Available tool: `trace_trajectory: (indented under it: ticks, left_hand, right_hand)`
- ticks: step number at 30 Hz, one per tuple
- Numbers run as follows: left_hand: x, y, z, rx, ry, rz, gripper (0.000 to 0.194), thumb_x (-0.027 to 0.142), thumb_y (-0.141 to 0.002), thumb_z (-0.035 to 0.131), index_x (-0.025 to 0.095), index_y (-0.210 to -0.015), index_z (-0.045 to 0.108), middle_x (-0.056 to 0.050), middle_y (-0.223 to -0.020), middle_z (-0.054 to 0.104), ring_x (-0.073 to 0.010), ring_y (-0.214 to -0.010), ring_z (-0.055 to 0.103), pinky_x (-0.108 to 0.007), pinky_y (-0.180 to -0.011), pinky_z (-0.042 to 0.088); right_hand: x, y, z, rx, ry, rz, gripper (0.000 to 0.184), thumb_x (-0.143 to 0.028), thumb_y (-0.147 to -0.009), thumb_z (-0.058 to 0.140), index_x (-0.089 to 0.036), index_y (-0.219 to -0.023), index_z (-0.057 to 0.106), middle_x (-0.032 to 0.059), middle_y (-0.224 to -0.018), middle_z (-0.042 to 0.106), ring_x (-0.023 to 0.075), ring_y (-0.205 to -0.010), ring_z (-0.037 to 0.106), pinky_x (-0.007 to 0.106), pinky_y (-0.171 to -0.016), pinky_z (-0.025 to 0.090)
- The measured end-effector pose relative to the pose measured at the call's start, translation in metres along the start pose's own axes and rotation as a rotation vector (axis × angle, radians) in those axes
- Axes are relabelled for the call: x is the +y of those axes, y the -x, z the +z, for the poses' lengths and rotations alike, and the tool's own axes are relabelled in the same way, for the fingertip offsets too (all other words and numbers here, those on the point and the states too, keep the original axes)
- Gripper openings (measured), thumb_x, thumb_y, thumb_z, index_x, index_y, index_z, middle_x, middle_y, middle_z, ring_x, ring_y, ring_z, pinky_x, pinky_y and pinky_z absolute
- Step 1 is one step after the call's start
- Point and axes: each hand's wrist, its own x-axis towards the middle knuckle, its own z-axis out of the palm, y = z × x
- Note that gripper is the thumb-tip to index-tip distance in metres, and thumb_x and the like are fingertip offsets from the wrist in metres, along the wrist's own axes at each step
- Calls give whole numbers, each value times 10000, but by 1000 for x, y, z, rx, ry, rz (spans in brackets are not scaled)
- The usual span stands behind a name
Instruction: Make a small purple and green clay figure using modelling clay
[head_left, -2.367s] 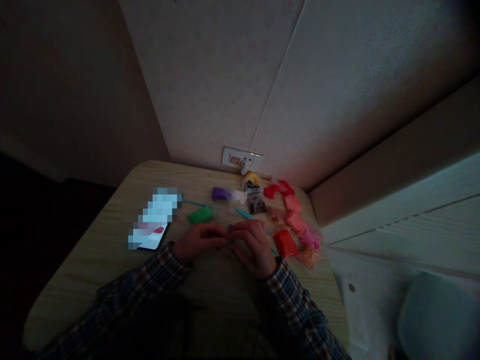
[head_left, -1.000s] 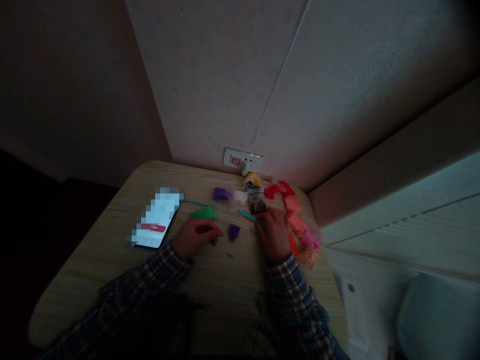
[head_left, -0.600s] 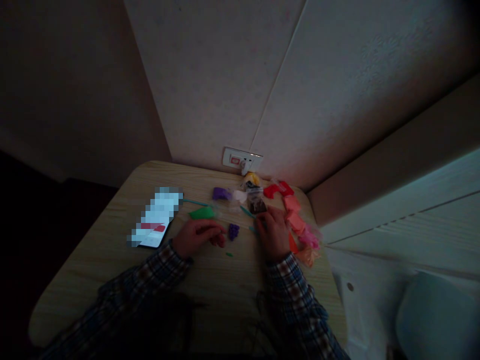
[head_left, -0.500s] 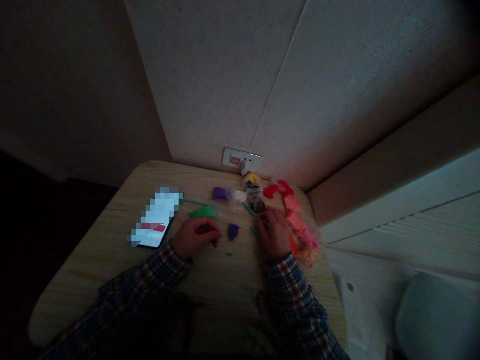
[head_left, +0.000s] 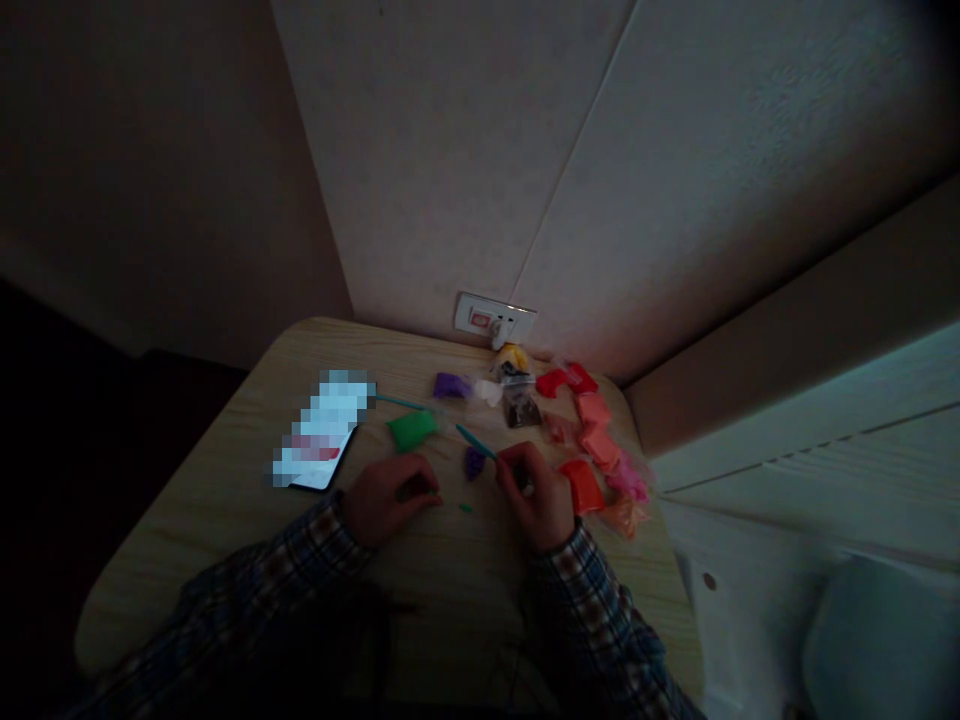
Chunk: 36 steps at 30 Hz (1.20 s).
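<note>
My right hand [head_left: 536, 495] is closed on a teal clay modelling tool [head_left: 475, 440], whose thin end points up and left. Under the tool lies a small purple clay cluster [head_left: 474, 464], bumpy like a bunch of grapes and partly covered. A tiny green clay piece [head_left: 466, 508] rests on the table between my hands. My left hand [head_left: 394, 497] is curled just left of that piece, with thumb and fingertips pinched together; anything between them is too small to make out. Beyond it lies a green clay packet [head_left: 412, 430].
A lit phone [head_left: 326, 430] lies at the left on the wooden table [head_left: 187, 480]. Another teal stick [head_left: 399, 402] lies beside it. Purple [head_left: 451, 385], brown [head_left: 522, 410], red [head_left: 555, 382] and orange clay packets [head_left: 583, 487] spread across the back and right. A wall socket [head_left: 495, 318] holds a plug.
My right hand has picked up the teal tool from beside the packets and brought it left over the purple cluster. My left hand has come slightly nearer, its fingertips closing. The view has shifted a little.
</note>
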Motion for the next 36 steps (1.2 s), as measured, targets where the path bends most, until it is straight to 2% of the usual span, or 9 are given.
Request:
trace_trajectory:
  ticks: [4, 8, 10, 14, 18, 26, 30, 33, 36]
  left_hand:
    - [-6, 4, 5, -34, 14, 87, 107, 218, -839, 545, 192, -820, 648, -12, -811, 703, -146, -759, 646, -248, -739, 516]
    - [-9, 4, 9, 24, 39, 140, 256, 193, -896, 419, 202, -1009, 649, -36, -967, 729, -159, -872, 674, -259, -826, 520]
    - [-9, 4, 9, 49, 13, 156, 251, 199, -904, 415, 188, -976, 655, -42, -915, 732, -161, -830, 677, -256, -792, 526]
    - [-7, 2, 8, 71, -114, 238, 222, 268, -887, 516, 174, -761, 673, -42, -737, 694, -161, -701, 643, -258, -695, 519]
    - [-10, 0, 9, 121, -197, 325, 245, 217, -910, 472, 157, -809, 687, -63, -795, 677, -159, -747, 630, -261, -709, 519]
    - [-10, -1, 11, 66, -148, 271, 219, 134, -882, 479, 149, -1038, 631, -65, -897, 703, -180, -858, 638, -308, -814, 521]
    - [-6, -2, 9, 34, -127, 223, 195, 121, -855, 511, 161, -1007, 627, -48, -861, 695, -174, -834, 638, -292, -795, 517]
    - [-5, -2, 8, 46, -132, 236, 159, 134, -863, 506, 163, -958, 630, -50, -875, 690, -172, -835, 634, -282, -791, 509]
    - [-2, -3, 8, 68, -136, 271, 110, 210, -876, 535, 168, -834, 628, -31, -776, 665, -161, -755, 615, -270, -729, 506]
  right_hand:
    - [-1, 3, 0, 4, -12, 26, 86, -250, -861, 475, -217, -800, 525, -25, -602, 591, 120, -505, 552, 219, -485, 419]
    - [2, 5, -1, 30, -28, 59, 92, -255, -866, 465, -215, -801, 517, -15, -621, 596, 129, -535, 559, 233, -515, 433]
    - [5, 7, -1, 35, -34, 63, 92, -255, -867, 464, -214, -801, 513, -14, -626, 595, 130, -542, 556, 234, -518, 429]
    - [9, 12, -1, 46, -21, 78, 93, -258, -868, 466, -212, -804, 514, -17, -627, 591, 129, -539, 547, 231, -512, 412]
    - [13, 17, -2, 58, -14, 91, 103, -262, -868, 465, -205, -806, 524, -14, -634, 591, 135, -556, 549, 233, -522, 408]
    - [11, 27, 0, 13, -73, 114, 128, -278, -881, 450, -208, -809, 530, 2, -664, 592, 154, -587, 545, 259, -536, 410]
    - [11, 30, 0, 86, -77, 124, 116, -268, -878, 458, -210, -797, 516, 1, -667, 582, 153, -597, 540, 269, -553, 418]
    - [13, 30, 0, 115, -71, 132, 108, -266, -873, 472, -208, -798, 521, -1, -671, 577, 148, -603, 538, 267, -556, 423]
    - [15, 29, -1, 147, -77, 144, 105, -260, -867, 476, -203, -799, 532, 5, -680, 586, 147, -606, 543, 268, -555, 432]
